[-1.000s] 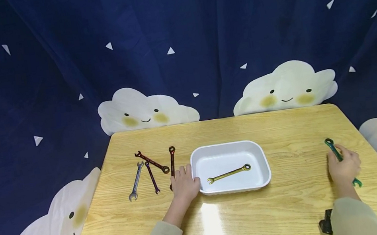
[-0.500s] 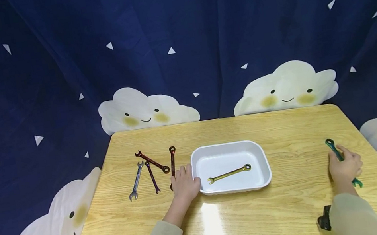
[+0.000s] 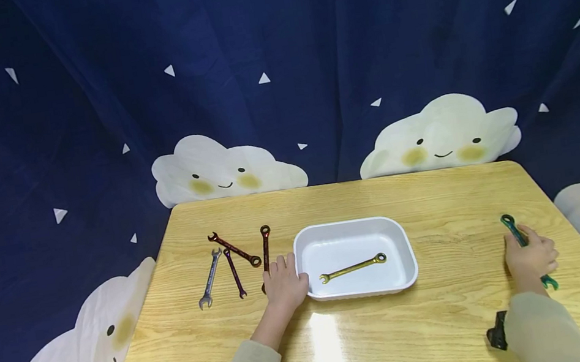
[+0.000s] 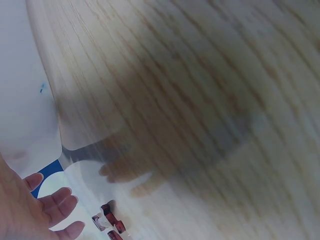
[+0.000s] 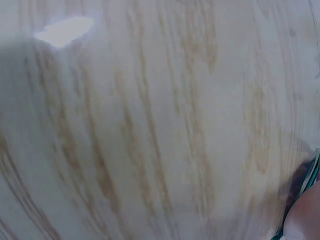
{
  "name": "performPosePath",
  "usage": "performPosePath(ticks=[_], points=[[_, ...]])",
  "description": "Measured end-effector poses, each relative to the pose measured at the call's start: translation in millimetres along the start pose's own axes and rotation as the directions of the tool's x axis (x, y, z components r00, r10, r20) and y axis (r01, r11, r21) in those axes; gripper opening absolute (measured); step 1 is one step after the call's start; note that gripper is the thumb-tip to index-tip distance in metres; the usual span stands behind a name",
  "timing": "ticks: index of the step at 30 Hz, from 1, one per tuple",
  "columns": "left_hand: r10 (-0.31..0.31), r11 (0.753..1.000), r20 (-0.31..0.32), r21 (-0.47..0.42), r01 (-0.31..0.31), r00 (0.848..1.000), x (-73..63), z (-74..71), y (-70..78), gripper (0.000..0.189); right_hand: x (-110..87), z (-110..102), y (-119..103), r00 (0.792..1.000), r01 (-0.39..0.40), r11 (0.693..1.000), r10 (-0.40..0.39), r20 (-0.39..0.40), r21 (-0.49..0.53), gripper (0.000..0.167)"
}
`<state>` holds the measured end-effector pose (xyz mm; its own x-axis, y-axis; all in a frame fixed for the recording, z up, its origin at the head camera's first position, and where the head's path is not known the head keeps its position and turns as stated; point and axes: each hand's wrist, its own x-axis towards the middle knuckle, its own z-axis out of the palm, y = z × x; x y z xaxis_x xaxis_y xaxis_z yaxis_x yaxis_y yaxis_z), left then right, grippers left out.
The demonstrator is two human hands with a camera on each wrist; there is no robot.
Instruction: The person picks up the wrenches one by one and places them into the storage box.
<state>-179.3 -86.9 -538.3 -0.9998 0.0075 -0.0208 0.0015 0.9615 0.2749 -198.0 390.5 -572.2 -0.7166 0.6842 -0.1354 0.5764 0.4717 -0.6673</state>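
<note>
In the head view my left hand rests at the left end of a white tray, thumb by its rim and fingers along the outside. The left wrist view shows these fingers loosely extended beside the tray. A gold combination wrench lies inside the tray. At the far right my right hand grips a green combination wrench by its middle, low at the table. Only a sliver of the green wrench shows in the right wrist view, beside part of the hand.
Left of the tray lie a silver wrench, a purple wrench, a red wrench and a dark red wrench, partly hidden by my left hand. A blue cloud-printed curtain hangs behind the wooden table.
The right hand keeps hold of the green wrench with barely any shift; the right wrist and its black camera have moved slightly. My left hand and the tray have stayed put.
</note>
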Motion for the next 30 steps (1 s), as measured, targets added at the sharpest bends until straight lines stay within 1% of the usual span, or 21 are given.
performPosePath(ticks=[7, 17, 30], points=[[0.001, 1.000, 0.001, 0.003, -0.001, 1.000, 0.1, 0.3, -0.3, 0.045, 1.3, 0.0, -1.7, 1.000, -0.013, 0.998, 0.015, 0.025, -0.055, 0.056], [0.005, 1.000, 0.007, 0.004, -0.005, 1.000, 0.9, 1.3, -0.3, 0.045, 3.0, 0.0, -1.0, 0.999, -0.026, 0.997, 0.029, 0.038, -0.070, 0.056], [-0.002, 1.000, 0.001, -0.004, 0.002, 1.000, 0.3, 1.2, -0.3, 0.045, 6.7, 6.1, 1.0, 0.999, -0.017, 0.994, 0.021, 0.042, -0.111, 0.052]])
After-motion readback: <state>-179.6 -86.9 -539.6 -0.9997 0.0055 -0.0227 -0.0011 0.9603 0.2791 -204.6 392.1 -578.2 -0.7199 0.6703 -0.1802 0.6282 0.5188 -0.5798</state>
